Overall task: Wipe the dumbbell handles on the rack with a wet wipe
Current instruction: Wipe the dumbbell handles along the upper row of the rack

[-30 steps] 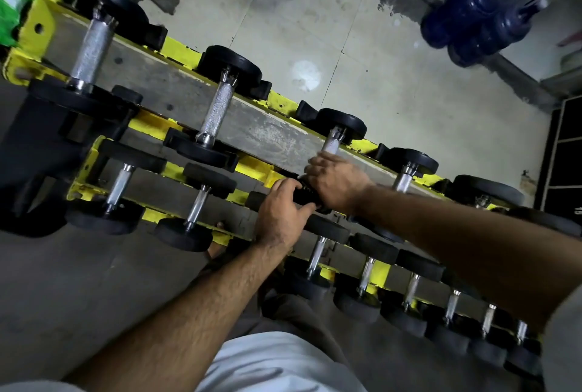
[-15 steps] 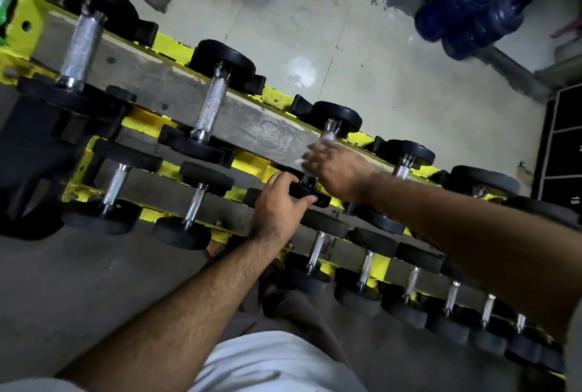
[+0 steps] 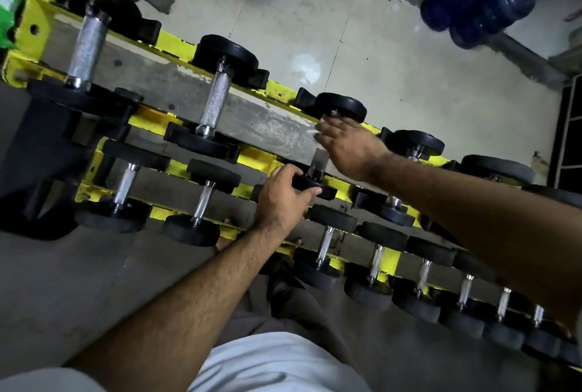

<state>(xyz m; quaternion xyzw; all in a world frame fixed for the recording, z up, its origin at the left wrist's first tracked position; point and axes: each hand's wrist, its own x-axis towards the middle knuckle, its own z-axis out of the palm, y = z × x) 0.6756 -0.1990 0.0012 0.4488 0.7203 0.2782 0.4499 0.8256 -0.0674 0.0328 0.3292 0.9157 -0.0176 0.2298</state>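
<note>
i'm mid-wipe on the third dumbbell (image 3: 327, 143) of the rack's (image 3: 258, 155) upper row. my left hand (image 3: 280, 199) grips its near weight, steadying it. my right hand (image 3: 346, 146) wraps the far end of the handle with the white wipe (image 3: 311, 132) showing at my fingers. next, i'd judge, comes the dumbbell to the right.

Dumbbells in two rows on a rack (image 3: 252, 157), upper tier behind lower.

Left hand (image 3: 280, 199) on the near head of the third upper-tier dumbbell (image 3: 321, 162); right hand (image 3: 349, 146) over its handle, a wipe (image 3: 311, 132) beneath the fingers. Water bottles (image 3: 478, 1) on the floor (image 3: 362, 54) behind the rack, to the right.
</note>
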